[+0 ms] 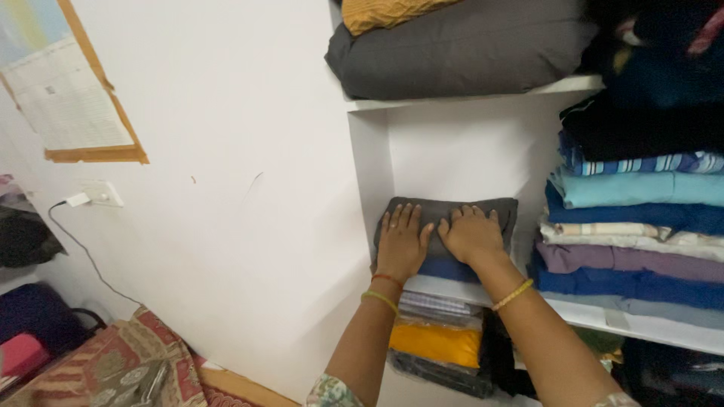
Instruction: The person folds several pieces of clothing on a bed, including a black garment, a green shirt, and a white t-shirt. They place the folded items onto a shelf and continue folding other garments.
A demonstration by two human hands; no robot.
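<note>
Nearest the camera, both arms are reaching forward into a white wall shelf point(452, 290). The left hand point(400, 241) and the right hand point(471, 235) are lying flat, fingers spread, pressing down on a folded grey garment point(445, 212); neither is gripping it. The garment is already sitting on a blue fold point(446, 269) in the left compartment, so the placing looks nearly finished, with only settling and letting go left. Below that shelf, checked cloth point(437, 307), a yellow fold point(436, 344) and dark cloth are lying stacked. To the right, a tall stack point(641, 234) of folded clothes in blue, teal, purple and stripes is filling the neighbouring space. Farther up, a grey quilt point(460, 53) and a mustard cloth point(385, 11) are resting on the top shelf.
</note>
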